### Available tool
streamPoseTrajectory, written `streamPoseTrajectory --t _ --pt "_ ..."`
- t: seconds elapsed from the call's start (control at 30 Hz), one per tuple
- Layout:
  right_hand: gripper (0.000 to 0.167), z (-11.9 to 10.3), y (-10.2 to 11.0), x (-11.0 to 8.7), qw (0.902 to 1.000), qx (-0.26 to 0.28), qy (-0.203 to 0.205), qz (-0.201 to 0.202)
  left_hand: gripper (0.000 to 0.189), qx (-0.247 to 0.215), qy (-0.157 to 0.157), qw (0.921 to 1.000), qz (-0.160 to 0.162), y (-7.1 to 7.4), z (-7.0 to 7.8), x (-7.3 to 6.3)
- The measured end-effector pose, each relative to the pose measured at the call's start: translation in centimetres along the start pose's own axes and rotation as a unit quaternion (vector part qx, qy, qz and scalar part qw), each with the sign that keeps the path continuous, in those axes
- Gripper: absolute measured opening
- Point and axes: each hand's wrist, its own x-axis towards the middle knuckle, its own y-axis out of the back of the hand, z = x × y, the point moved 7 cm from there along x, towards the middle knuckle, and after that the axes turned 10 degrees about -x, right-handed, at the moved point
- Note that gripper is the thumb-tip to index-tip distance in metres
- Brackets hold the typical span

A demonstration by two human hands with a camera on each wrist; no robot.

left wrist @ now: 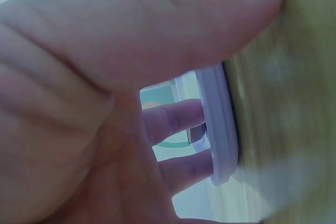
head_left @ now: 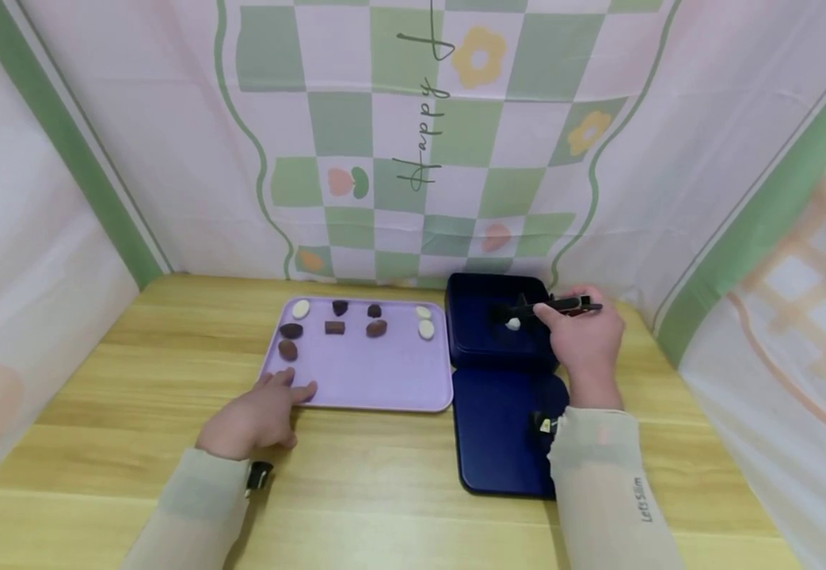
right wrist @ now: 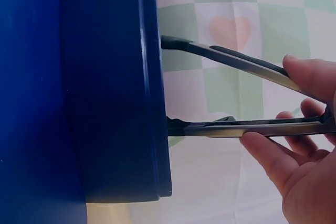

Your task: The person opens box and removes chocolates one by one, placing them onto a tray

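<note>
My right hand (head_left: 587,336) holds black-and-metal tongs (right wrist: 247,66) between thumb and fingers, at the right side of a dark blue box (head_left: 501,360). In the right wrist view the tongs' arms stand apart, their tips hidden behind the box wall. Inside the box, near the tongs, is a small white piece (head_left: 513,324). My left hand (head_left: 256,416) rests at the near left corner of a lilac tray (head_left: 370,376), its fingers over the rim and thumb (left wrist: 210,19) stretched out. Chocolate-like pieces lie on the tray: brown ones (head_left: 334,327), dark ones (head_left: 291,330) and white ones (head_left: 426,329).
The box's blue lid (head_left: 498,443) lies flat in front of it, partly under the right forearm. Tray and box stand side by side on a wooden table (head_left: 355,491). A checked cloth (head_left: 398,127) hangs behind, with more cloth at both sides.
</note>
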Motion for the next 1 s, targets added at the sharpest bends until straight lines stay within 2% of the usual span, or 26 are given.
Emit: streamPoseTrajectory --t 0.2,0.3,0.4,0.63,0.8,1.0 --pt "0.036 -0.9 -0.3 -0.2 0.9982 0.002 0.054 0.027 0.082 -0.003 -0.001 1.0 0.002 0.2 0.0 -0.1" --pt "0.033 -1.0 -0.3 -0.2 0.9971 0.001 0.065 0.04 0.082 -0.002 -0.006 1.0 0.004 0.3 0.2 -0.3" --pt "0.033 -0.7 -0.1 -0.1 0.998 0.008 0.044 0.046 0.083 -0.002 -0.012 0.9999 0.006 0.4 0.4 -0.4" --pt "0.04 1.3 0.5 0.6 0.9956 0.045 -0.049 0.065 0.084 0.003 -0.016 0.9998 0.008 0.1 0.3 -0.2" --pt "0.041 3.1 0.9 1.3 0.9826 0.123 -0.107 0.089 0.083 0.002 -0.01 0.9999 0.008 0.1 0.3 -0.2" --pt "0.045 4.7 0.8 1.6 0.949 0.254 -0.164 0.09 0.082 0.004 -0.009 0.9999 0.008 0.2 0.5 -0.3"
